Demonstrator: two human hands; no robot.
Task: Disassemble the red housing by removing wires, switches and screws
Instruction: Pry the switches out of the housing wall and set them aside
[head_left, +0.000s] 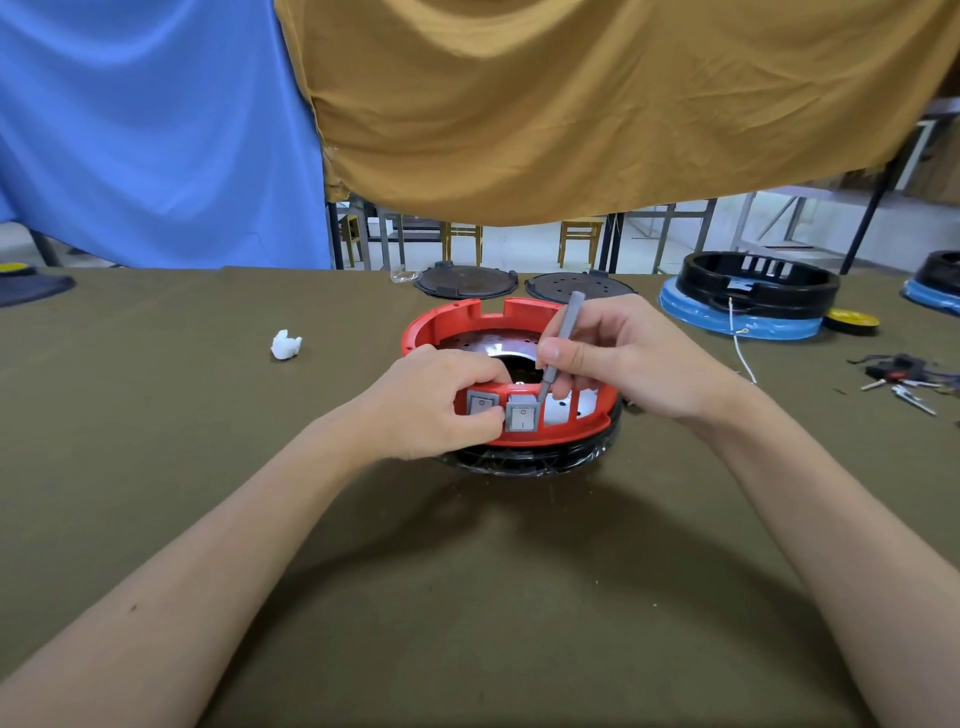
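1. Cloth in olive green covers the bench (156, 467), and a small crumpled white wad (285, 345) lies on it at the left, well apart from the work.
2. Left hand (436, 405) grips the near left wall of the red housing (447, 325), fingers curled over the rim and thumb pressed beside the left grey switch (482, 402).
3. Red housing sits mid-bench on a black ring base (530, 460), its open top facing up.
4. Right grey switch (522, 417) sits in the near wall, standing slightly proud of it, just beside the left one.
5. Grey screwdriver (558, 345) leans with its tip down at the upper right corner of the right switch.
6. Right hand (613, 353) pinches that screwdriver between thumb and curled fingers, above the housing's right side.
7. Two dark round plates (465, 281) lie behind the housing at the far edge of the bench.
8. Black housing (758, 286) on a blue base stands farther right, a white wire (740, 348) trailing from it.
9. Loose wires and connectors (904, 376) lie at the far right.
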